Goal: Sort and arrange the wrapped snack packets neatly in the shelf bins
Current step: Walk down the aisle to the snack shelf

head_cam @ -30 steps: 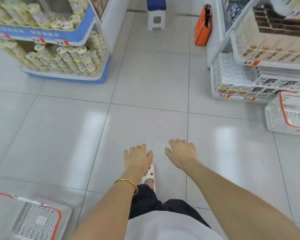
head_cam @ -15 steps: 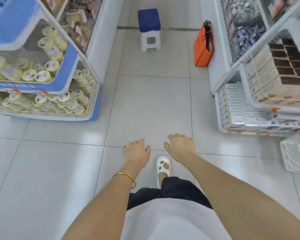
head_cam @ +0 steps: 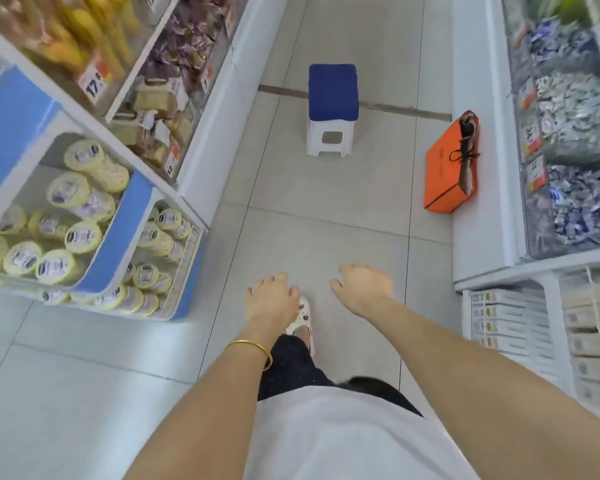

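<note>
a: both arms out in front over the tiled aisle floor point(head_cam: 326, 230), palms down. left hand point(head_cam: 269, 299) has its fingers loose and spread, nothing in it. gold bangle point(head_cam: 252, 348) on that wrist.

b: and the right hand point(head_cam: 362, 289)?

a: same story, fingers slack and a little curled, gripping nothing. a white shoe point(head_cam: 303, 320) peeks out just under the left hand.

b: where are the snack packets?

a: up in the shelf bins point(head_cam: 485, 220) on the right, heaps of blue and silver wrapped snack packets point(head_cam: 582, 209) behind clear fronts, well apart from both hands. more wrapped goods in the bins on the left, purple and yellow, too blurred to name.

b: anything on the floor?

a: a stool point(head_cam: 331, 109), blue top on white legs, straight ahead mid-aisle. an orange bag point(head_cam: 447, 171) leans against the base of the right shelf. lower left, a blue rack point(head_cam: 118, 237) full of pale yellow round tubs point(head_cam: 84, 235).
</note>
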`<act>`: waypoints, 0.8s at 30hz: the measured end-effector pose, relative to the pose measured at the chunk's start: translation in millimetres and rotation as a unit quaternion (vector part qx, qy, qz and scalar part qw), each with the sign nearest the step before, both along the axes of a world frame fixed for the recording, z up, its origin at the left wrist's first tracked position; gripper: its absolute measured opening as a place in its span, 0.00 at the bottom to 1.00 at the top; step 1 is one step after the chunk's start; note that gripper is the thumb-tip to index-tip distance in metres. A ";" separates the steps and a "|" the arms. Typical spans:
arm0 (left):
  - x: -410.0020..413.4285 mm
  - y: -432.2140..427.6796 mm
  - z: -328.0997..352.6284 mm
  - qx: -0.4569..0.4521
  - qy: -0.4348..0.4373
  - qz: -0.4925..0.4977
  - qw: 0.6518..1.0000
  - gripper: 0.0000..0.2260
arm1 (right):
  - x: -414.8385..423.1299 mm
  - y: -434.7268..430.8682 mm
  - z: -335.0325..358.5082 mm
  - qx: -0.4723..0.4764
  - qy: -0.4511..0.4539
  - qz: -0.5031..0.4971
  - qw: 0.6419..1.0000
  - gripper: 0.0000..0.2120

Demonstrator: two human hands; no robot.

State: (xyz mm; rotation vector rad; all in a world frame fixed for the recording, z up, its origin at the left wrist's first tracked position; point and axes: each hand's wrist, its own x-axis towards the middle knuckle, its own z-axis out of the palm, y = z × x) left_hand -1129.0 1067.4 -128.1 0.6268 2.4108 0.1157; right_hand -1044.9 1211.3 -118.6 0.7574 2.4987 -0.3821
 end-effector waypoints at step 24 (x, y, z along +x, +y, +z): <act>-543.7 363.2 6.3 0.036 0.015 0.152 0.988 0.13 | -584.2 364.7 4.5 0.019 0.083 0.154 0.984 0.10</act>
